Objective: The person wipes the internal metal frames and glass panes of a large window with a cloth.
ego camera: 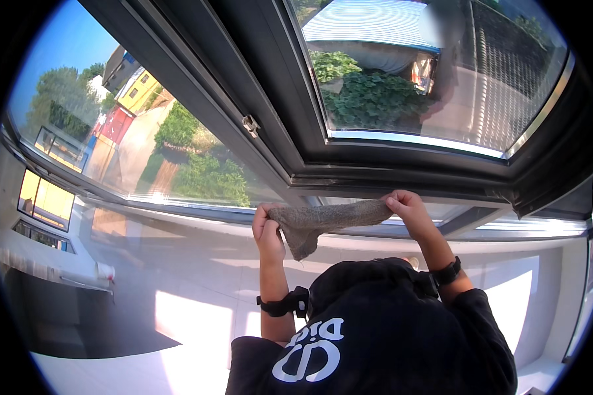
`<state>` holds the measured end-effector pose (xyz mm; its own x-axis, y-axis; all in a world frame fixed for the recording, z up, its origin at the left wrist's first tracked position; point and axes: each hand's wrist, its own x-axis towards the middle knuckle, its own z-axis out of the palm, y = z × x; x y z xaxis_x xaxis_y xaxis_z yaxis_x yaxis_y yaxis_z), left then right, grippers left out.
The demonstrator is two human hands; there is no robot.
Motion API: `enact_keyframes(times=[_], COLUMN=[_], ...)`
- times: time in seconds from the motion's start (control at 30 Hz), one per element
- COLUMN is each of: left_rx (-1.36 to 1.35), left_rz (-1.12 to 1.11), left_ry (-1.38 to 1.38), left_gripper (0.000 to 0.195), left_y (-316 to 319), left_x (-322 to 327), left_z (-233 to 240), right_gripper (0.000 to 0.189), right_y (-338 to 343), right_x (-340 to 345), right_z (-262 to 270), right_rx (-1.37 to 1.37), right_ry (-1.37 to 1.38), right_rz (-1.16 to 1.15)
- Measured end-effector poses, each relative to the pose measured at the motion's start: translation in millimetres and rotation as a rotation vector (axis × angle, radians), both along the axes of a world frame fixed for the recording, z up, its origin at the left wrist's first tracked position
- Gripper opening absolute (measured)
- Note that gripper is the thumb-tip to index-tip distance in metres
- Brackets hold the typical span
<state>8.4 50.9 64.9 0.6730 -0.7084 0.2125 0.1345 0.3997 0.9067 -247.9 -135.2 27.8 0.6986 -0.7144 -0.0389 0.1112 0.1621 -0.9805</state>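
Note:
A grey-brown cloth is stretched between my two hands, in front of my chest and just below the dark window frame. My left hand pinches its left end, where a loose corner hangs down. Its right end is gripped between the thumb and fingers of my right hand. Above the cloth is the lower rail of a dark-framed window sash, which appears to stand at an angle to the fixed frame. A small metal catch sits on the frame member up and to the left of the cloth.
A fixed window pane fills the upper left, with trees and buildings outside. Below the windows runs a pale ledge. Sunlit floor tiles lie beneath me, and a white cylindrical object stands at the lower left beside a dark area.

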Motion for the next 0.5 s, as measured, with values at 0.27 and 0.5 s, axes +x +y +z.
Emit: enact_keyframes(times=[0.27, 0.5], left_rx=[0.079, 0.092], left_rz=[-0.016, -0.158], left_ry=[-0.038, -0.054], left_gripper=[0.022, 0.022], left_y=[3, 4], left_x=[3, 1], left_z=[-10, -9], right_gripper=[0.031, 0.029], right_y=[6, 24], right_x=[10, 23], right_z=[5, 13], right_rx=[0.302, 0.305], right_ry=[-0.025, -0.02], right_rz=[-0.042, 0.062])
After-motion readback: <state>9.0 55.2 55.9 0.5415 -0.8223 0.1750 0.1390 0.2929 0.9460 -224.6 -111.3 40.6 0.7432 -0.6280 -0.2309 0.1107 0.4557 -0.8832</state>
